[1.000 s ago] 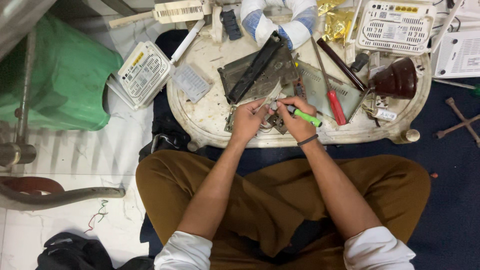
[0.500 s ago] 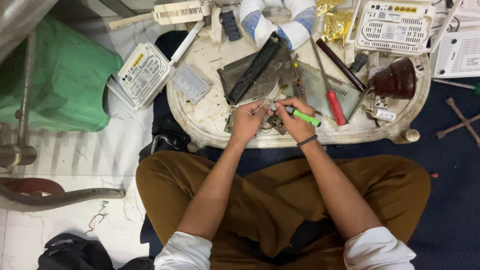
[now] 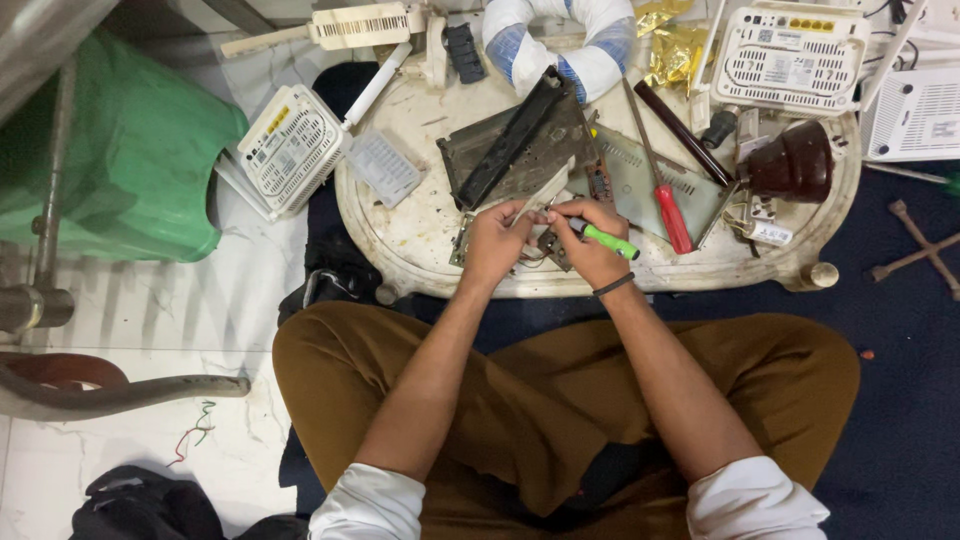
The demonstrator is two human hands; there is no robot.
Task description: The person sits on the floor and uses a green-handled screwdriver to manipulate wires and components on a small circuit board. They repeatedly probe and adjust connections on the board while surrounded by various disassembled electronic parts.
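I sit cross-legged at a low white oval table (image 3: 420,235). My right hand (image 3: 585,240) grips a green-handled screwdriver (image 3: 610,240), its tip pointing left into a small metal part (image 3: 550,245) at the table's near edge. My left hand (image 3: 497,240) holds that part steady, fingers pinched on it next to the tool's tip. The part is mostly hidden under both hands. Just beyond my hands lies a dark opened device chassis (image 3: 515,150).
A red-handled screwdriver (image 3: 672,215), a brown dome-shaped object (image 3: 795,160), white routers (image 3: 790,55) (image 3: 292,145) and a white-blue ring (image 3: 558,40) crowd the table. A green bin (image 3: 130,170) stands at left, a cross wrench (image 3: 915,250) lies at right on blue carpet.
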